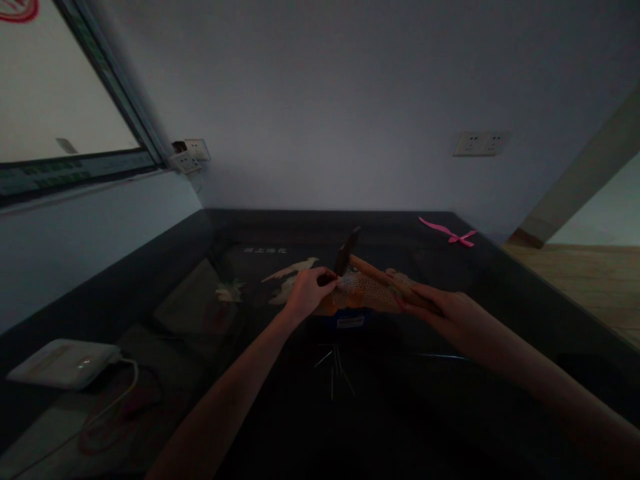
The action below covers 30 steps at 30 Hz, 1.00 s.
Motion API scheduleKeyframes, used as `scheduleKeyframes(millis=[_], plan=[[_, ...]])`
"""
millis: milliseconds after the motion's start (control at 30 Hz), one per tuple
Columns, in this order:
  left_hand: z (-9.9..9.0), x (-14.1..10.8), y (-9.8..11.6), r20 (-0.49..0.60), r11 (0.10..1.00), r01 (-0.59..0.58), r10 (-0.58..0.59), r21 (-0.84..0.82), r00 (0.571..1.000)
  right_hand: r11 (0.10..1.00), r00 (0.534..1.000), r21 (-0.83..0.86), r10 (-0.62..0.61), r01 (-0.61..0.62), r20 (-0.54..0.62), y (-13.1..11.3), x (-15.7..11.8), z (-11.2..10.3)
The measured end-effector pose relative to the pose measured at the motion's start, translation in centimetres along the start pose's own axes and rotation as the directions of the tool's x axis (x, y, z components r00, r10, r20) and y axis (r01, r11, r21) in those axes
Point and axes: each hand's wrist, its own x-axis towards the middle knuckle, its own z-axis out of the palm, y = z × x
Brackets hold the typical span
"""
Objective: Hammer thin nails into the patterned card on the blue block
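My right hand (443,307) is wrapped round the wooden handle of a hammer (385,277). The dark hammer head is tilted and sits right beside the fingertips of my left hand (310,291). Those left fingers are pinched together over a brownish, speckled piece (367,288); whatever is between them is too small to tell. Under that piece is a dark blue thing with a pale label (350,323). Several thin nails (337,367) lie loose on the black table, nearer to me than both hands.
A white device (67,363) with a cable rests at the left on the black table (280,230). A pink ribbon (453,235) lies at the far right. Behind the table rises a wall with sockets (481,143). Pale printed shapes (293,269) show left of the work.
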Motion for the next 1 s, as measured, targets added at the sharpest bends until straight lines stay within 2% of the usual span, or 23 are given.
scheduleKeyframes(millis=[133, 267, 367, 467, 567, 633, 733, 800, 867, 933, 1000], plan=[[-0.2, 0.1, 0.3, -0.003, 0.999, -0.039, 0.04, 0.014, 0.999, 1.0, 1.0, -0.013, 0.004, -0.004, -0.028, 0.2, 0.0, 0.1], [-0.5, 0.1, 0.9, 0.006, 0.999, -0.039, 0.038, 0.008, 0.999, 0.997, 1.0, 0.079, 0.004, -0.002, -0.031, 1.2, -0.4, 0.8], [-0.8, 0.1, 1.2, 0.02, 0.999, -0.012, 0.013, -0.051, 1.0, 0.965, 0.991, 0.237, 0.125, -0.113, -0.037, 2.0, -1.6, 1.8], [-1.3, 0.1, 1.3, 0.021, 0.995, -0.01, 0.012, -0.096, 1.0, 0.829, 0.95, 0.489, 0.313, -0.272, -0.002, 2.2, -3.2, 3.0], [-1.7, 0.1, 1.5, 0.02, 0.993, -0.014, 0.016, -0.118, 1.0, 0.646, 0.895, 0.695, 0.446, -0.316, -0.008, 2.6, -4.4, 3.9], [-1.8, 0.1, 1.6, 0.015, 0.994, -0.012, 0.014, -0.113, 1.0, 0.58, 0.88, 0.758, 0.475, -0.3, -0.016, 3.1, -4.8, 4.3], [-1.8, 0.2, 1.7, 0.011, 0.997, -0.018, 0.019, -0.079, 1.0, 0.532, 0.889, 0.799, 0.458, -0.282, 0.009, 4.2, -4.9, 4.5], [-2.2, 0.3, 2.0, 0.002, 0.998, -0.059, 0.059, -0.034, 0.998, 0.507, 0.889, 0.812, 0.457, -0.291, 0.033, 4.7, -4.9, 4.4], [-2.9, 0.3, 2.9, -0.052, 0.989, -0.14, 0.143, 0.047, 0.988, 0.478, 0.878, 0.826, 0.477, -0.298, 0.04, 4.8, -4.9, 4.3], [-4.0, -0.3, 4.5, -0.148, 0.959, -0.235, 0.258, 0.156, 0.955, 0.46, 0.869, 0.832, 0.492, -0.309, 0.05, 4.7, -4.9, 4.2], [-4.8, -1.6, 6.3, -0.221, 0.918, -0.315, 0.368, 0.243, 0.903, 0.46, 0.869, 0.826, 0.489, -0.325, 0.07, 4.5, -5.0, 4.1]])
